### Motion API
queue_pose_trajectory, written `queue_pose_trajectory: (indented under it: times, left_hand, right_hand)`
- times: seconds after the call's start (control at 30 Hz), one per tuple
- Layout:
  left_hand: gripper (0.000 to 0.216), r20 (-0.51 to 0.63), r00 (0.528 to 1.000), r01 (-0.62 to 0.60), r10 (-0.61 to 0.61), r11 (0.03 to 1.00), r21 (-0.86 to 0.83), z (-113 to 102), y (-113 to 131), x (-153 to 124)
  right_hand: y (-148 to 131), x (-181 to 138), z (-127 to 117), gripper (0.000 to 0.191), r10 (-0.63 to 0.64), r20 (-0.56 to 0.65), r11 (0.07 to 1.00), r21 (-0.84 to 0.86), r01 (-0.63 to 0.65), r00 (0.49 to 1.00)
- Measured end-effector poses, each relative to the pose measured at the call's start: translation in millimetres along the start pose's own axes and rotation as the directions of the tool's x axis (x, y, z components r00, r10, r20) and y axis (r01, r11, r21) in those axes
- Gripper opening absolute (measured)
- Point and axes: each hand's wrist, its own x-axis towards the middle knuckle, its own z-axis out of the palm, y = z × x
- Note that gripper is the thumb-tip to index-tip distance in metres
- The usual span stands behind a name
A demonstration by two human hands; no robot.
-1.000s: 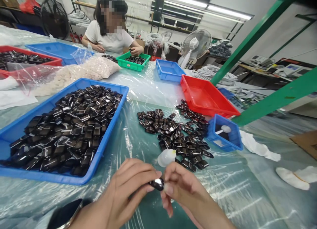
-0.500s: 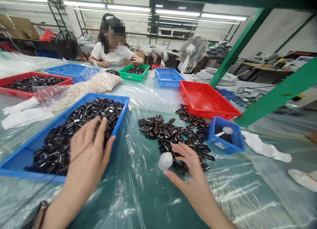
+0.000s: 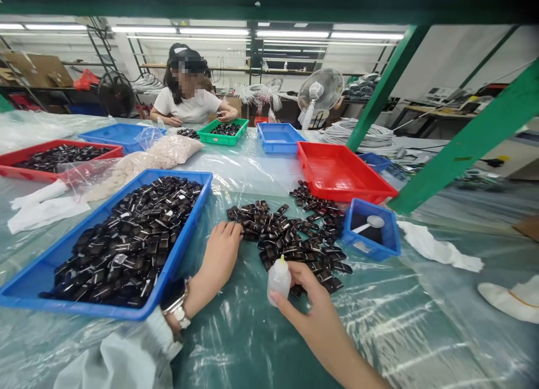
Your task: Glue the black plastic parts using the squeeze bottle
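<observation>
My right hand (image 3: 309,296) is closed round a small translucent squeeze bottle (image 3: 278,282) with a yellowish tip, which stands upright between thumb and fingers. Behind it spreads a loose pile of glossy black plastic pieces (image 3: 290,232) on the sheeted table. At the pile's left edge is my left hand (image 3: 221,246), its fingers bent down and pressed together by the nearest pieces. The fingertips are hidden, so anything under them cannot be made out. Left of that hand lies a long blue tray (image 3: 208,181) filled with more of the same black pieces.
A red tray (image 3: 345,173) and a small blue bin (image 3: 393,246) with a white spoon (image 3: 370,223) stand beyond the pile. A green post (image 3: 463,147) slants down at the right. Across the table, a co-worker (image 3: 189,100) handles pieces over a green tray (image 3: 223,137).
My left hand has left the blue tray and moved right to the loose pile. My right hand has closed on the squeeze bottle, which now stands upright instead of tilted.
</observation>
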Motion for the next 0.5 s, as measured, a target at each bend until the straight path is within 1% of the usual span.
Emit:
queue_pose_trajectory:
  times: [0.07,0.17,0.2,0.3,0.4,0.5]
  left_hand:
    - [0.021,0.018,1.000,-0.001,0.002,0.997,-0.073,-6,0,-12]
    - [0.011,0.057,0.998,-0.023,0.037,0.975,-0.222,-19,9,-38]
    - [0.011,0.071,0.996,-0.030,0.051,0.962,-0.271,-24,12,-46]
    - [0.022,0.103,0.991,-0.044,0.089,0.928,-0.370,-33,19,-64]
    - [0.030,0.135,0.985,-0.038,0.103,0.907,-0.419,-32,17,-71]
    - [0.035,0.176,0.980,0.002,0.088,0.890,-0.455,-28,13,-71]
  right_hand:
    - [0,-1,-2,0.026,0.002,-0.007,1.000,0.008,-0.002,1.000]
    - [-1,-2,-5,0.028,0.004,-0.017,1.000,0.025,-0.004,1.000]
    - [-1,-3,-7,0.028,0.004,-0.016,0.999,0.031,-0.003,1.000]
    - [-2,-3,-10,0.029,-0.007,0.000,0.998,0.058,0.007,1.000]
    - [-4,-5,-11,0.029,-0.016,0.033,0.994,0.109,0.013,0.999]
    - [-6,-6,-11,0.029,0.015,0.066,0.976,0.215,-0.029,0.998]
